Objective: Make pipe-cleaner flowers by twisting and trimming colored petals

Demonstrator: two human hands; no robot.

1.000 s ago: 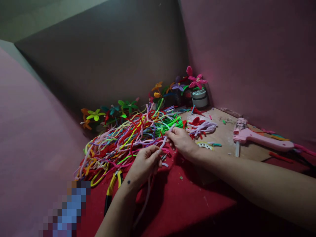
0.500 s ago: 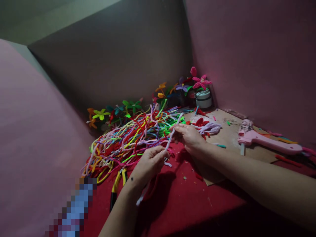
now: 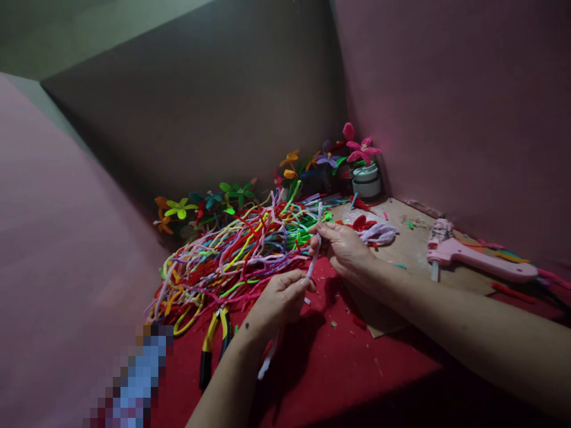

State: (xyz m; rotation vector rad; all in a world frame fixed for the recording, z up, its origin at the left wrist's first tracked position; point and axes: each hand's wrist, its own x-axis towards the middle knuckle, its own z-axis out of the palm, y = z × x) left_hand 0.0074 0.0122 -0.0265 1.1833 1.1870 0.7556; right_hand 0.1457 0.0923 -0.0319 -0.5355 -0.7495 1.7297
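Observation:
A pale lilac pipe cleaner (image 3: pixel 314 261) runs between my two hands, over the red cloth. My left hand (image 3: pixel 285 294) pinches it lower down, and a loose pale end hangs below that wrist. Higher up, my right hand (image 3: pixel 345 246) grips the same pipe cleaner between thumb and fingers, with its tip sticking up above them. Just behind both hands lies a large heap of coloured pipe cleaners (image 3: pixel 232 249). Looped lilac pipe cleaners (image 3: pixel 379 234) and red pieces rest beyond my right hand.
Yellow-and-black pliers (image 3: pixel 209 342) lie left of my left forearm. A pink glue gun (image 3: pixel 486 261) rests on a brown board (image 3: pixel 414 208) at the right. Pipe-cleaner flowers (image 3: pixel 241 191) and a white-lidded jar (image 3: pixel 366 181) stand along the back wall.
My left hand has shifted slightly right and down along with the pipe cleaner. Its upper tip now points more upright. Both hands keep hold.

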